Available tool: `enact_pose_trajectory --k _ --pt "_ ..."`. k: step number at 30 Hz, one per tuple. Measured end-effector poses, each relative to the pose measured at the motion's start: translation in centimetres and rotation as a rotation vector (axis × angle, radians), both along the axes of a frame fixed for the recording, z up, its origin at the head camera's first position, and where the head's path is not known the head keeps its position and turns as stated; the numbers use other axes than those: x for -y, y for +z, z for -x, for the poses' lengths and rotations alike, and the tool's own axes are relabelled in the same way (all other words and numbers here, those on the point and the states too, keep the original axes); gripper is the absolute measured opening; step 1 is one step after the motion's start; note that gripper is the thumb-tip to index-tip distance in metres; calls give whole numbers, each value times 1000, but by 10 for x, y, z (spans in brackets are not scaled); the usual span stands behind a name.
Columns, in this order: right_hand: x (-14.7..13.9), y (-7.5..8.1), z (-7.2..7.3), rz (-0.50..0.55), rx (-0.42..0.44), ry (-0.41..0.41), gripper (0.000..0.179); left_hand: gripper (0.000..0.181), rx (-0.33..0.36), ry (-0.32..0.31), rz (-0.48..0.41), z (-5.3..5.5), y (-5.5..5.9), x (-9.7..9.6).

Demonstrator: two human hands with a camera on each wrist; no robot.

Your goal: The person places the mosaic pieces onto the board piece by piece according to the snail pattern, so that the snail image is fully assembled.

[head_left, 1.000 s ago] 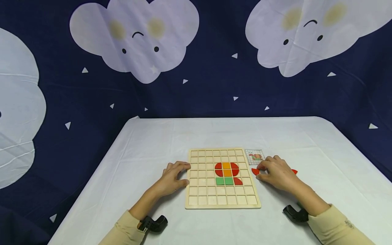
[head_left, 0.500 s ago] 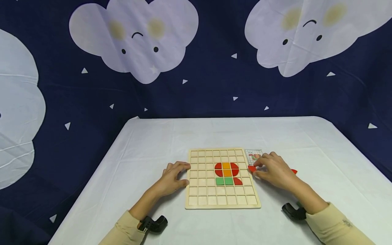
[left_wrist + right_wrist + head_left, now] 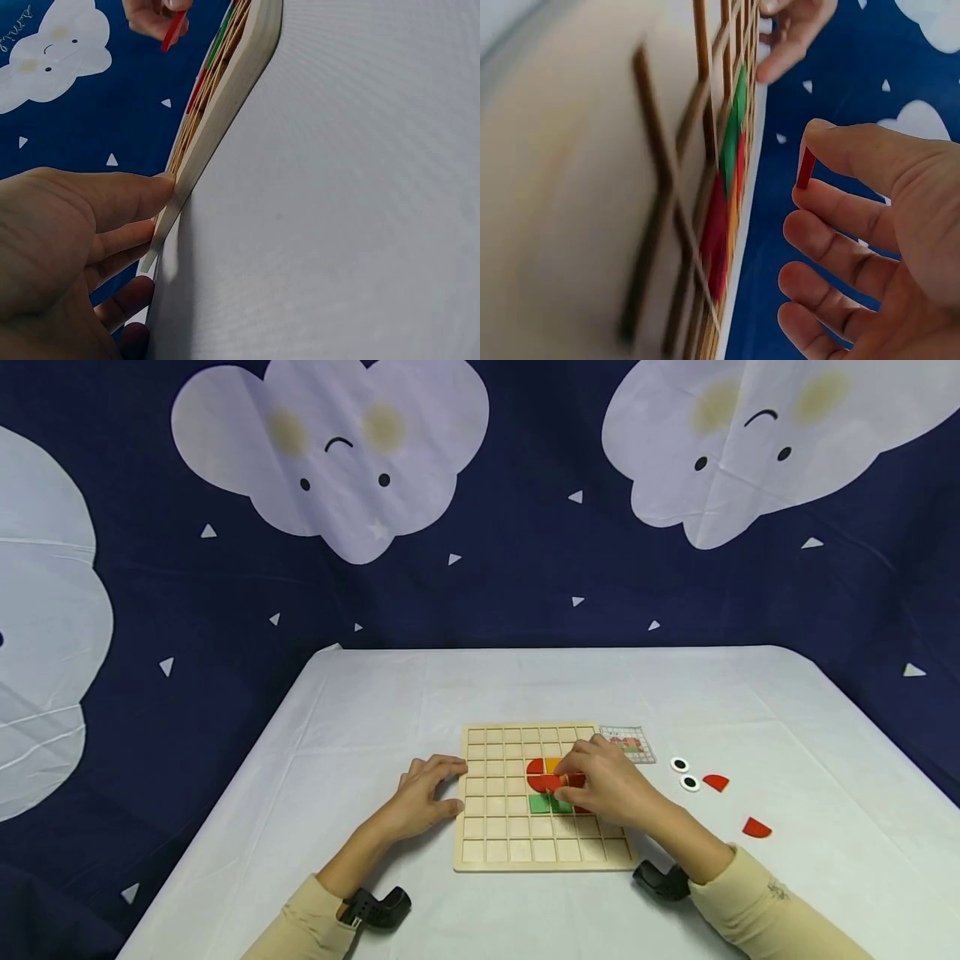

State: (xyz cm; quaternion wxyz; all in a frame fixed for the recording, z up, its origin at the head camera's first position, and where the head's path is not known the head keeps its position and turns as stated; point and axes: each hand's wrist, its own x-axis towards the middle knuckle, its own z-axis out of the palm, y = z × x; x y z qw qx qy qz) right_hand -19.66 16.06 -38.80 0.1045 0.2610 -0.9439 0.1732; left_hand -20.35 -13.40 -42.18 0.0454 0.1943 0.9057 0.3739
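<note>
My right hand (image 3: 611, 781) pinches a red rounded wooden piece (image 3: 545, 783) between thumb and index finger, above the pieces on the board. The right wrist view shows that red piece (image 3: 805, 168) edge-on and clear of the grid. At the left edge of the wooden grid board (image 3: 487, 852), my left hand (image 3: 420, 797) rests with thumb and fingers spread along the rim. In the left wrist view its thumb (image 3: 131, 196) touches the rim. Red pieces, an orange piece (image 3: 552, 765) and green squares (image 3: 539, 804) lie in the grid, partly hidden by my right hand.
A printed pattern card (image 3: 636, 747) lies beside the board's upper right corner. Right of it are two round eye pieces (image 3: 679, 765) and two red quarter-round pieces (image 3: 757, 827). White cloth (image 3: 375, 710) covers the table; a dark blue cloud-print curtain (image 3: 525, 602) hangs behind.
My right hand has carried the red piece leftward from beside the board to above the pieces in the grid. Eye pieces and loose red pieces have come into view. The left hand stays put.
</note>
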Motion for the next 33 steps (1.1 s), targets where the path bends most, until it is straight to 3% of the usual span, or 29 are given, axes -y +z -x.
enact_pose_trajectory --k 12,33 --pt "35 -9 -1 -45 48 66 20 50 -5 4 -1 1 1 -1" --pt "42 -16 -2 -130 11 100 24 50 -34 -2 -11 2 -3 -1"
